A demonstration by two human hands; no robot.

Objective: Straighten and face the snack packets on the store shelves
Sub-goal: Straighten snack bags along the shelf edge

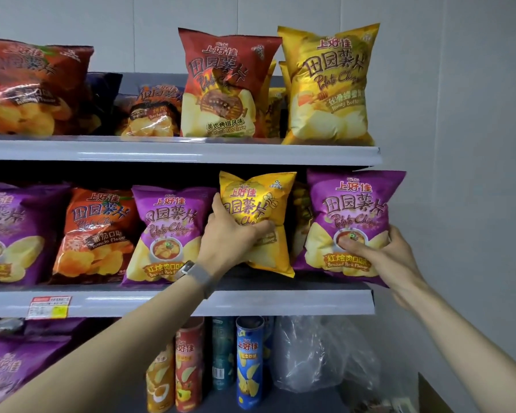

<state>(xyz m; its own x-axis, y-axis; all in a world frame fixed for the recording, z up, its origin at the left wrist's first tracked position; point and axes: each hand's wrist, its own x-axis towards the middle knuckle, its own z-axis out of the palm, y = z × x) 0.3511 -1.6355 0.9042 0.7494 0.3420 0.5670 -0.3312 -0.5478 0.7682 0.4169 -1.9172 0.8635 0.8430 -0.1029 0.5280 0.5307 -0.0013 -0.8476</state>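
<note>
Middle shelf (251,302), right end: left hand (227,234) grips yellow packet (259,204), right hand (382,254) grips purple packet (352,210); facing in hand. Next, probably: seat both upright, fronts level with neighbours

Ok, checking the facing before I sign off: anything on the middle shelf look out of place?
Yes. A yellow packet, squeezed by the left hand, sits alone among purple and orange ones. The purple packet in the right hand overhangs the shelf end.
</note>
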